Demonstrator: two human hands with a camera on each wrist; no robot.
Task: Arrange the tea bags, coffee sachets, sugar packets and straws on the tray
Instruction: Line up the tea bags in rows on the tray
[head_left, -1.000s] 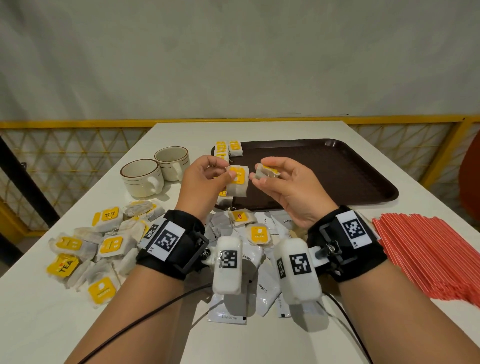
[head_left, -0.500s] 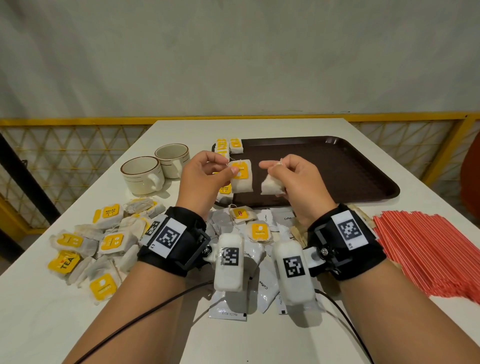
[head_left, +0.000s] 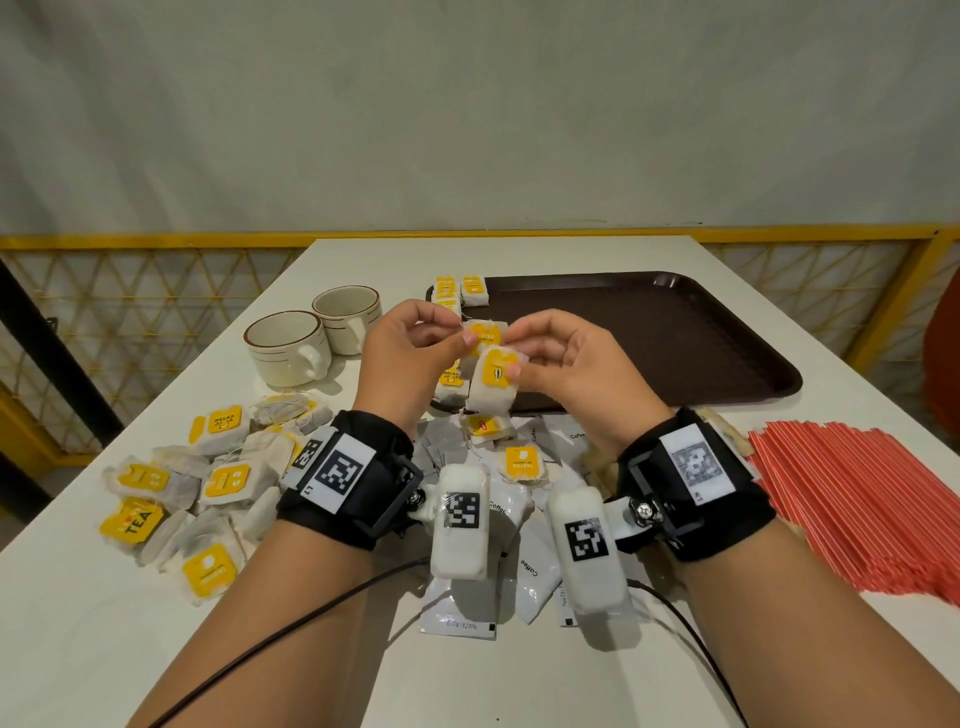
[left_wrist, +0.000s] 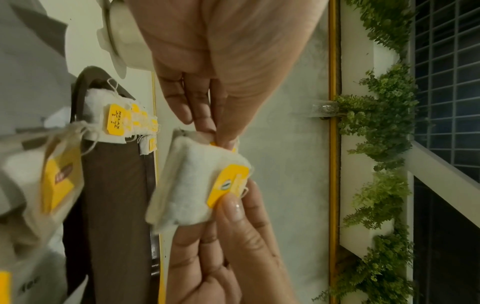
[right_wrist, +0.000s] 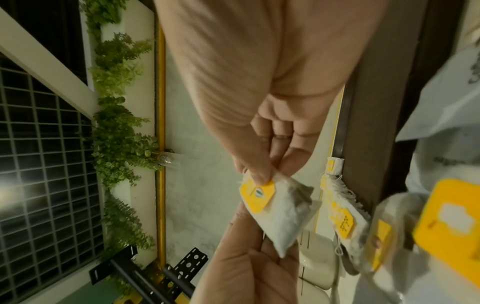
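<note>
My left hand (head_left: 462, 338) pinches the top of a white tea bag (head_left: 485, 332) with a yellow tag, above the near left edge of the brown tray (head_left: 675, 332). My right hand (head_left: 511, 366) pinches a second tea bag (head_left: 493, 382) by its yellow tag, and this bag overlaps the front of the first. In the left wrist view the two tea bags (left_wrist: 197, 185) hang pressed together between both hands. The right wrist view shows my thumb on the yellow tag (right_wrist: 257, 192). Several tea bags (head_left: 462, 288) lie in the tray's far left corner.
A heap of loose tea bags (head_left: 208, 478) lies on the white table at the left. White coffee sachets (head_left: 530, 566) lie under my wrists. Red straws (head_left: 857, 493) are spread at the right. Two cups (head_left: 288, 345) stand left of the tray.
My hands have come together. The right hand's tea bag has turned tag-forward and now overlaps the front of the left hand's tea bag.
</note>
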